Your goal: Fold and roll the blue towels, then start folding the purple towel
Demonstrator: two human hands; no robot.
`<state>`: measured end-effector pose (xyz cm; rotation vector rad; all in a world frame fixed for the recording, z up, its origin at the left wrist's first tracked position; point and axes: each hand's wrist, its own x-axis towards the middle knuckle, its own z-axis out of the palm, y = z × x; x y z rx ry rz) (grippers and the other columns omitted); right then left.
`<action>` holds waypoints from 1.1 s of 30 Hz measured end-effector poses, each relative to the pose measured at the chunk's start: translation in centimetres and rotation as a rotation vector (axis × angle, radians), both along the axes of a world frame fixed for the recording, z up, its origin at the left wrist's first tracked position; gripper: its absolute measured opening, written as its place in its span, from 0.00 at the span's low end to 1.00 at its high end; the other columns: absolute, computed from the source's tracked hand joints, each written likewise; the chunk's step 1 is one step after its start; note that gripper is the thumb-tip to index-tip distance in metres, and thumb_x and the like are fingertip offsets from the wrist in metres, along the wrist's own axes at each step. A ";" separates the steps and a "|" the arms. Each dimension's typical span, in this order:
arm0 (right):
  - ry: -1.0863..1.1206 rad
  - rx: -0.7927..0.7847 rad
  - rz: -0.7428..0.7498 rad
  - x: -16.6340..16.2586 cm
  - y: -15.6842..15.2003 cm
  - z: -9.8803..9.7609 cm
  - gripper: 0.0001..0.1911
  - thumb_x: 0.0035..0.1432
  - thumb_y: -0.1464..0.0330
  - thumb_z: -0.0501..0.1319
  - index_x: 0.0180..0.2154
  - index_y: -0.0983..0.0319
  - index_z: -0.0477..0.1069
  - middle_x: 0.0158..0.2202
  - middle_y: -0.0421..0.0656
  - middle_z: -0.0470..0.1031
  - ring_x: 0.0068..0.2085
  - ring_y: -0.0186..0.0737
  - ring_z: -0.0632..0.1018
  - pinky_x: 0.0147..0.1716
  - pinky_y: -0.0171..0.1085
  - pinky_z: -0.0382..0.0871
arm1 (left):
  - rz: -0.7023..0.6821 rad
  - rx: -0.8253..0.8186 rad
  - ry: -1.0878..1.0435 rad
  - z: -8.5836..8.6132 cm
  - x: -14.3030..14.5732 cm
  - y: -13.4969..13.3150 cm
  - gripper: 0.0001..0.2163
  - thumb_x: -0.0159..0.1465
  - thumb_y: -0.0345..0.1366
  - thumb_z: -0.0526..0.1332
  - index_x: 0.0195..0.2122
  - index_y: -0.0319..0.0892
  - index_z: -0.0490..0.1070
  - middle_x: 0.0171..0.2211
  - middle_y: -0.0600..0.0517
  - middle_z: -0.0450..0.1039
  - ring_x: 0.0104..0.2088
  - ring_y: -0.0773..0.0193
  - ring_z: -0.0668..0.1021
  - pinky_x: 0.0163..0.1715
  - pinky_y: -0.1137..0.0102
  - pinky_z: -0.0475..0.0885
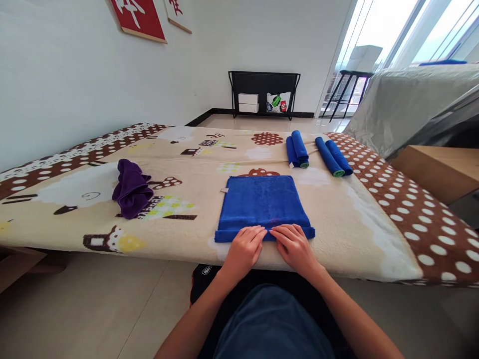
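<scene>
A blue towel [262, 202] lies flat and folded on the patterned blanket [194, 164], its near edge turned up into a small roll. My left hand [245, 247] and my right hand [294, 244] sit side by side on that near edge, fingers curled down and pressing on the rolled hem. The fingertips almost meet in the middle of the towel.
Two rolled blue towels [297, 149] and two more [334, 157] lie at the far right of the blanket. A crumpled purple cloth [130, 189] sits to the left. A black rack [264, 92] stands by the far wall, a wooden box [437, 169] on the right.
</scene>
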<state>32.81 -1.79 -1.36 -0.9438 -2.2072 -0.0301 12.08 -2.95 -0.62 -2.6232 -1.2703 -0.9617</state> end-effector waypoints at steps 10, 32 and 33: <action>-0.131 -0.100 -0.215 6.2 -0.2 -0.8 0.20 0.71 0.67 0.50 0.59 0.58 0.70 0.59 0.45 0.73 0.61 0.45 0.72 0.60 0.50 0.63 | 0.224 -0.055 0.127 -0.6 -5.8 -1.1 0.18 0.72 0.34 0.51 0.62 0.44 0.66 0.61 0.46 0.69 0.63 0.54 0.70 0.61 0.53 0.63; -0.152 -0.129 -0.381 5.1 0.7 0.5 0.21 0.73 0.63 0.46 0.56 0.60 0.73 0.59 0.46 0.72 0.65 0.50 0.66 0.64 0.57 0.53 | 0.479 -0.043 0.031 0.2 -4.2 -0.1 0.18 0.72 0.34 0.49 0.58 0.44 0.72 0.61 0.45 0.70 0.65 0.48 0.67 0.65 0.40 0.48; -0.143 -0.130 -0.343 4.2 0.6 0.9 0.21 0.73 0.63 0.47 0.56 0.60 0.74 0.59 0.46 0.72 0.66 0.50 0.66 0.64 0.56 0.53 | 0.399 -0.047 0.038 0.5 -3.3 0.0 0.19 0.72 0.33 0.49 0.59 0.44 0.71 0.61 0.45 0.70 0.64 0.50 0.68 0.66 0.43 0.52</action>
